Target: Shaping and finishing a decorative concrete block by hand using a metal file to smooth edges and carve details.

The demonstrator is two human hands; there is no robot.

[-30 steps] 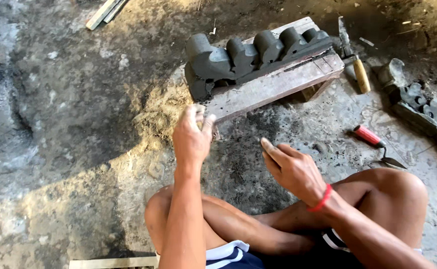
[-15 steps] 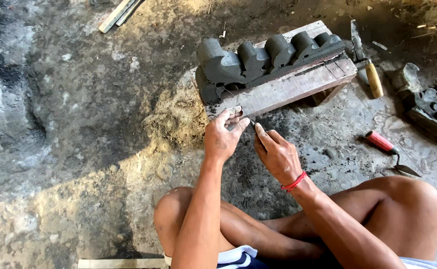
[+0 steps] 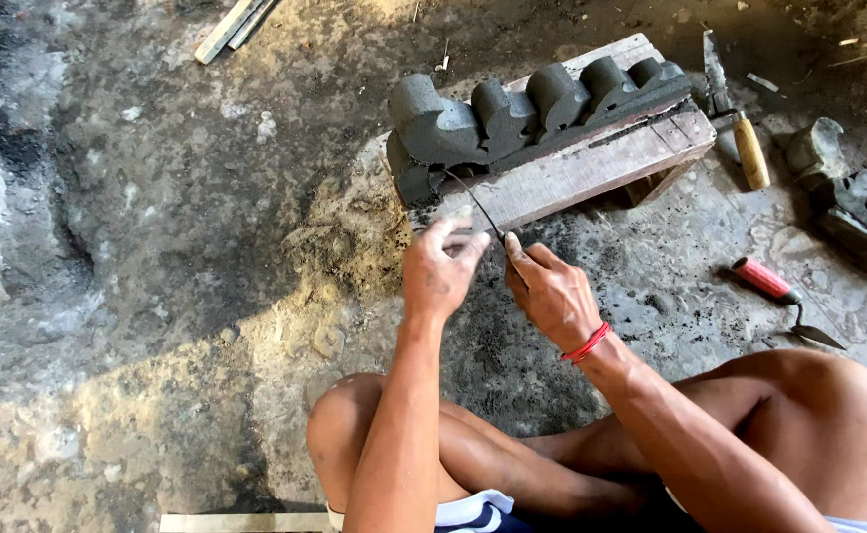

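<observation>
A dark grey moulded cement ornament with several scroll-shaped humps lies on a wooden board on the ground. A thin curved wire runs from the ornament's near left end down to my hands. My left hand pinches the wire's lower end with thumb and fingers. My right hand, with a red band at the wrist, touches the same end with its fingertips just to the right. I sit cross-legged behind them.
A wooden-handled trowel lies right of the board. A red-handled small trowel rests on the ground further right. Another dark moulded piece sits at the right edge. Wooden strips lie at the top left.
Both hands have come together near the board's front edge; the right hand moved forward to meet the left, and the thin wire now shows between them and the ornament.
</observation>
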